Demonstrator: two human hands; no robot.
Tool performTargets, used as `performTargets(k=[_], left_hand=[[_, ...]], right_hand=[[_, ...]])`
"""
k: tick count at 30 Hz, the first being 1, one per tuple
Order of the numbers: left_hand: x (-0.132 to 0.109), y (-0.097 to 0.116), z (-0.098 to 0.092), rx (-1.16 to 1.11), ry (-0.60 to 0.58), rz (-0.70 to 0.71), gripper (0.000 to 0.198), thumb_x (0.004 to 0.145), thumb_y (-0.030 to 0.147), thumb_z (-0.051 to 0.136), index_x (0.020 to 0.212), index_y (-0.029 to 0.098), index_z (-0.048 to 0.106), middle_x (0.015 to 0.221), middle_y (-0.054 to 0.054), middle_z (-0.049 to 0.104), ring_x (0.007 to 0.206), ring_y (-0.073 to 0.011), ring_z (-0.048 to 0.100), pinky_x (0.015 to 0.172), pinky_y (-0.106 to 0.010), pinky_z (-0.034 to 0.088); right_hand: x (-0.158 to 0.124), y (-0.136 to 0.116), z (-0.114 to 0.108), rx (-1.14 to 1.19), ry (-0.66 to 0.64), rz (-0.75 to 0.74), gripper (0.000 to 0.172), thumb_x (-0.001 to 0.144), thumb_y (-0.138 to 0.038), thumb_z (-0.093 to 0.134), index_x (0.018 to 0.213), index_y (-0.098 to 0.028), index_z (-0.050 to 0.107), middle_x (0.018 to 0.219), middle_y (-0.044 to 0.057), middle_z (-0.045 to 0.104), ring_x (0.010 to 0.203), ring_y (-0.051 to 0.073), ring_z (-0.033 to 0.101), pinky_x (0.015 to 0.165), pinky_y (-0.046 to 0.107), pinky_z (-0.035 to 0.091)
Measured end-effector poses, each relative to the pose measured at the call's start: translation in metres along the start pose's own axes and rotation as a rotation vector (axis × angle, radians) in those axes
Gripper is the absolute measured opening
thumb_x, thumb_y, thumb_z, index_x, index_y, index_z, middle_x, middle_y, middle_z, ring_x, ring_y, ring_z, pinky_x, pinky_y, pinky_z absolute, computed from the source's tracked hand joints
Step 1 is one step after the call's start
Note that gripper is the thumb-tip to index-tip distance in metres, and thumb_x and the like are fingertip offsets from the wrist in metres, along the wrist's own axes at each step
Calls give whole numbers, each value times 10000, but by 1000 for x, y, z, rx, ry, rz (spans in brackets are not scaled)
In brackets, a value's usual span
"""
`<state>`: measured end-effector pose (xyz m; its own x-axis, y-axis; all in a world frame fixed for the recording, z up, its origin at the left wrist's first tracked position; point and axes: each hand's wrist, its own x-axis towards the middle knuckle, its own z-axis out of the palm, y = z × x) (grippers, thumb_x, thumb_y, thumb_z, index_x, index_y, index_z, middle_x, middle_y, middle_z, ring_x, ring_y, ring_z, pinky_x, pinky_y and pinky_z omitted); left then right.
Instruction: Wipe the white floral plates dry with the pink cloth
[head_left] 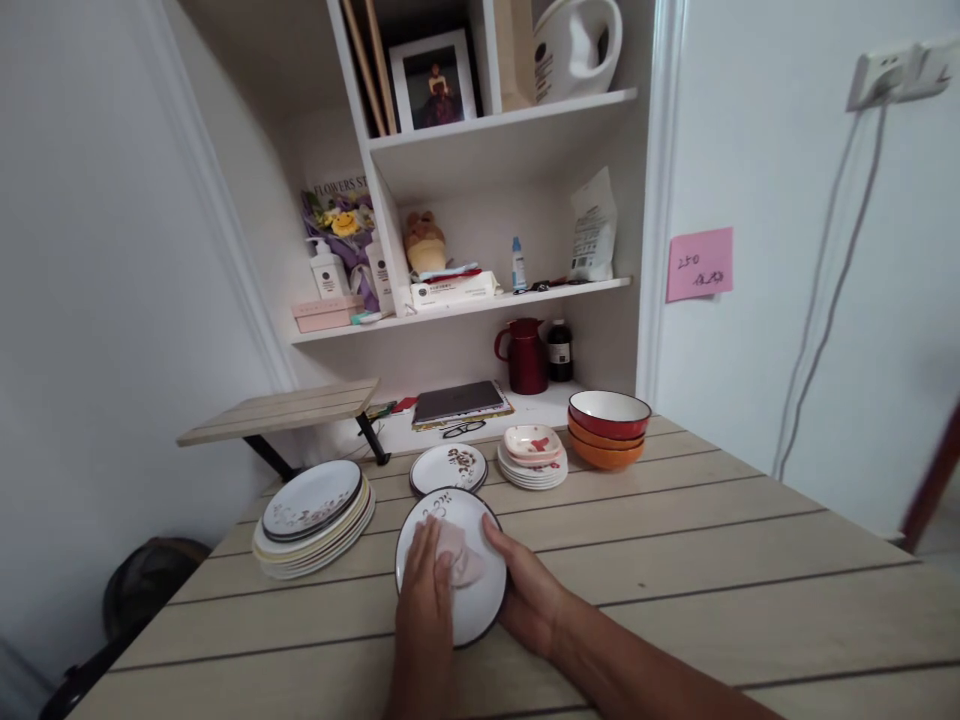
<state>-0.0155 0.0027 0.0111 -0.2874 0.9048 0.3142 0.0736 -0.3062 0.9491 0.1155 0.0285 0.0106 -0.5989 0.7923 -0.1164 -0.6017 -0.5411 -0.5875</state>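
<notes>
A white plate with a dark rim (469, 515) lies flat on the wooden table (675, 560) in front of me. My left hand (425, 590) lies on the plate with its fingers flat on a pale pink cloth (461, 560). My right hand (529, 590) grips the plate's right edge, thumb resting on the rim.
A stack of plates (311, 520) sits at the left, a small patterned plate (448, 468) just behind, small dishes (532, 455) and stacked red and orange bowls (607, 428) at the back right. Shelves with a red jug (523, 355) and a laptop (457, 400) stand behind the table.
</notes>
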Motion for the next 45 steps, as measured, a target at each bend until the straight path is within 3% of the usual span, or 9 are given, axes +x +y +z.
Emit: performTargets(k=[4,9,17,21,26,32,38,41,45], left_hand=[[1,1,4,24,57,58,307,754,168,613,1045,248,668,1364,-47,517,1395,-204,249,1168,-327,70],[-1,4,5,369,151,274,314,793,254,575,1097,233,650,1446,-92,383,1373,-281,263,1149,-412,149],[-4,13,-2,603,362,509,217,818,321,545,973,222,659,1153,-110,503,1129,-278,475,1038,-435,335],[1,11,-6,603,237,491,196,823,289,536,943,240,683,1045,-90,628,1043,-260,537,1006,-431,361],[10,0,-14,605,-13,455,260,836,316,526,1025,259,695,1145,-52,667,1115,-243,552,1015,-441,396],[20,-21,-14,845,-316,694,390,871,273,483,1252,292,564,1280,-35,606,1244,-230,494,1040,-469,409],[9,-15,-25,1051,-522,787,462,866,260,511,1321,331,476,1350,-28,542,1273,-229,470,1026,-453,434],[1,-15,-44,1191,-548,805,488,877,228,477,1342,369,430,1375,-10,510,1280,-237,464,1001,-495,447],[-6,-21,-73,1382,-424,818,552,877,151,411,1371,393,368,1397,3,478,1270,-256,474,969,-564,444]], right_hand=[[-3,3,8,-6,-39,-16,587,820,-561,511,1183,-106,581,1066,137,697,1001,246,639,972,398,399],[-6,10,19,35,-85,-2,532,833,-518,522,1141,-94,611,1046,135,703,1013,233,637,987,368,384],[-11,21,27,60,-131,91,516,837,-494,528,1132,-83,630,1002,130,717,991,232,641,1013,363,350],[-9,20,27,109,-134,82,529,856,-509,496,1145,-84,622,1009,126,716,1004,221,636,1008,340,349],[-1,19,22,156,-142,83,584,866,-548,458,1173,-71,599,1000,133,718,995,220,640,1001,341,358],[6,13,11,194,-156,46,623,869,-578,441,1234,-87,555,1116,138,681,1071,215,612,1023,346,344],[9,4,4,205,-144,41,739,855,-655,365,1199,-31,563,1060,195,683,1032,252,625,997,389,372],[9,2,4,174,-145,27,657,870,-601,396,1191,-56,573,1041,176,697,1027,260,626,1002,418,367],[10,4,5,154,-130,3,609,864,-565,449,1185,-64,582,1054,165,700,1035,253,626,1006,402,369]])
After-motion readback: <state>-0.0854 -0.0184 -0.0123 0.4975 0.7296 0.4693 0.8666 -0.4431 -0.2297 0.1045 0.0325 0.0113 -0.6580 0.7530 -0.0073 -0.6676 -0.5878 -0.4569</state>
